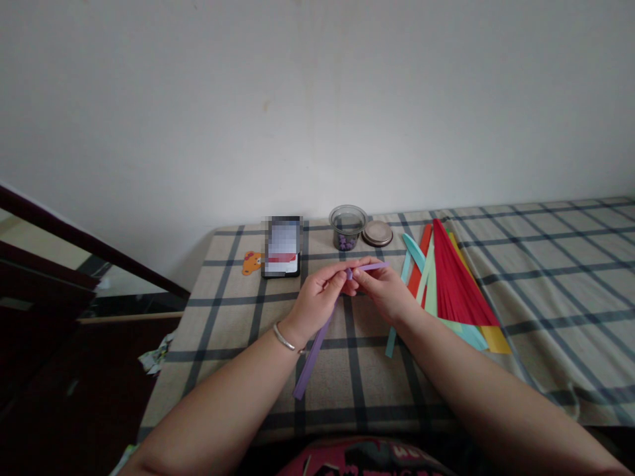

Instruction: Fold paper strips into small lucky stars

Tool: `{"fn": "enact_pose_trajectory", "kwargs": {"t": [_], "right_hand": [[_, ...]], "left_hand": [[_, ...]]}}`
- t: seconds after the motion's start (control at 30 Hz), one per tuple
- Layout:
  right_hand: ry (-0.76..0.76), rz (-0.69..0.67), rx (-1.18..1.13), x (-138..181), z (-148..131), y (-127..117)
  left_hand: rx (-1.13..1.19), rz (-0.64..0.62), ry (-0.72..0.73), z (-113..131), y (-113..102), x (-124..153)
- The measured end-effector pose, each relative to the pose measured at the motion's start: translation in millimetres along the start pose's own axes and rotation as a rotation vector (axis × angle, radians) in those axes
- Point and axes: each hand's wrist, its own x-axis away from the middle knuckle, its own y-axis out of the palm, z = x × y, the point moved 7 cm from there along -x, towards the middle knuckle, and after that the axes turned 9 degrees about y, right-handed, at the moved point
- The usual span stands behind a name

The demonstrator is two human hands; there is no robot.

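Both hands meet above the middle of the checked cloth (228, 330). My left hand (317, 301) and my right hand (384, 291) both pinch a purple paper strip (317, 344) where it is folded near its upper end. A short end of the strip pokes right past my right fingers. The long end hangs down toward me under my left wrist, which wears a silver bangle (285, 338).
A fan of red, orange, teal, green and yellow paper strips (451, 284) lies right of my hands. Behind them stand a clear plastic cup with purple bits (347, 228), its round lid (377, 233) and a phone (282, 246). The table's left edge drops off.
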Motion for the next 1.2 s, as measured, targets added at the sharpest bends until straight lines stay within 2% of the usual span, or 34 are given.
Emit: {"fn": "enact_pose_trajectory", "kwargs": {"t": [0.17,0.4,0.57,0.8,1.07,1.2], "right_hand": [[-0.025,-0.008,0.014,-1,1,-1],[-0.054,0.126,0.173,1,-2,-9],[-0.069,0.157,0.246,3,-5,-10],[-0.046,0.178,0.169,3,-4,-12],[-0.005,0.149,0.171,1,1,-12],[0.001,0.184,0.188,1,2,-15]], "left_hand": [[-0.117,-0.061,0.076,8,4,1],[-0.373,-0.093,0.179,13,4,4],[-0.485,-0.074,0.223,15,1,4],[-0.279,0.050,0.087,4,-5,2],[-0.101,0.084,0.024,0,-6,1],[-0.061,0.103,0.009,1,-7,1]]}}
